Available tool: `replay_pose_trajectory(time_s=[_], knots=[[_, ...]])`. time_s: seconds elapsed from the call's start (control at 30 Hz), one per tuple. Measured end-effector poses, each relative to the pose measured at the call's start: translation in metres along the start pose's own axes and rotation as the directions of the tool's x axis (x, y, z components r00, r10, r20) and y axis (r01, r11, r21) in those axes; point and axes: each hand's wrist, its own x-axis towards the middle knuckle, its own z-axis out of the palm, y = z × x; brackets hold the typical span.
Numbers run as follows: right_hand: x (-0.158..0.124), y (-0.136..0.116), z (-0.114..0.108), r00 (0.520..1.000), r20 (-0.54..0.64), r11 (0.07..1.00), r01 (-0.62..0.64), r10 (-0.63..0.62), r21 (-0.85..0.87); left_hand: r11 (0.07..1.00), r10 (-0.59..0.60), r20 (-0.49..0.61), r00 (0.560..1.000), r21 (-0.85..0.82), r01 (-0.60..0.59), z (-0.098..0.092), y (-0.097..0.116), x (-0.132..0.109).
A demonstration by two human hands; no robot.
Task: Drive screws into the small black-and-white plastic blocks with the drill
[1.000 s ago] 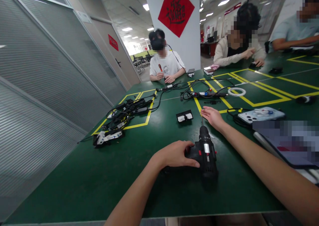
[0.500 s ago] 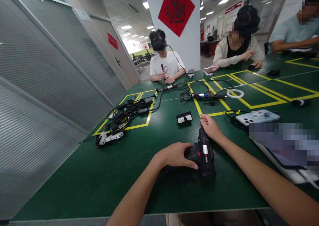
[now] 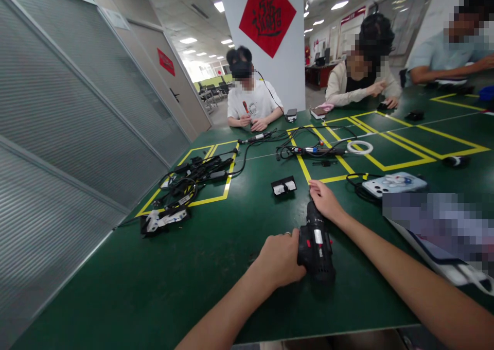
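A black cordless drill (image 3: 315,243) with red trim lies on the green table (image 3: 162,283), nose pointing away from me. My left hand (image 3: 280,258) is wrapped round its handle on the left side. My right hand (image 3: 324,200) rests on the drill's front end at the chuck, fingers curled over it. A small black holder with two white pieces (image 3: 284,186) sits just beyond the drill.
A tangle of black cables and chargers (image 3: 192,177) lies at the left inside yellow tape lines. A phone (image 3: 393,184), a white ring (image 3: 359,147) and more cables lie at the right. Three people sit at the far side of the table.
My left hand has closed round the drill's handle and the drill has turned more upright. My right hand moved from the bare table onto the drill's nose.
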Motion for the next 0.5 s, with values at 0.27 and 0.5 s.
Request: replay_pose_trajectory(time_s=[0.27, 0.5], knots=[[0.002, -0.005, 0.0, 0.998, -0.04, 0.999, -0.046, 0.046, 0.014, 0.99, -0.137, -0.035, 0.99, 0.029, 0.138, 0.01, 0.017, 0.002], [0.0, -0.007, 0.001, 0.997, -0.045, 0.998, -0.064, 0.065, 0.027, 0.989, -0.149, 0.014, 0.989, -0.016, 0.149, 0.006, 0.015, 0.004]])
